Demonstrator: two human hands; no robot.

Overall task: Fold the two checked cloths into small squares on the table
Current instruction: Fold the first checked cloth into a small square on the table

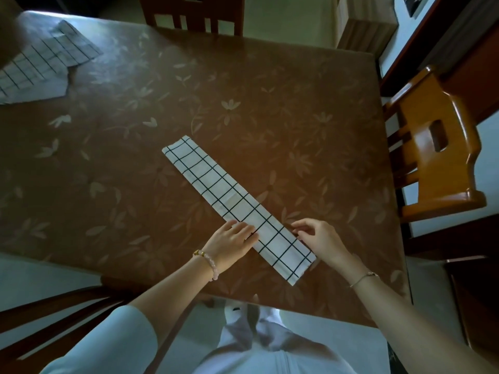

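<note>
One checked cloth (216,184) lies folded into a long narrow strip, running slantwise across the near middle of the brown flowered table (135,157). The left hand (229,244) rests flat on the strip's near part, fingers straight and pressed together. The right hand (321,238) sits at the strip's opposite edge, fingers curled, thumb and forefinger pinching that edge. The second checked cloth (46,66) lies loosely rumpled at the far left corner, well apart from both hands
</note>
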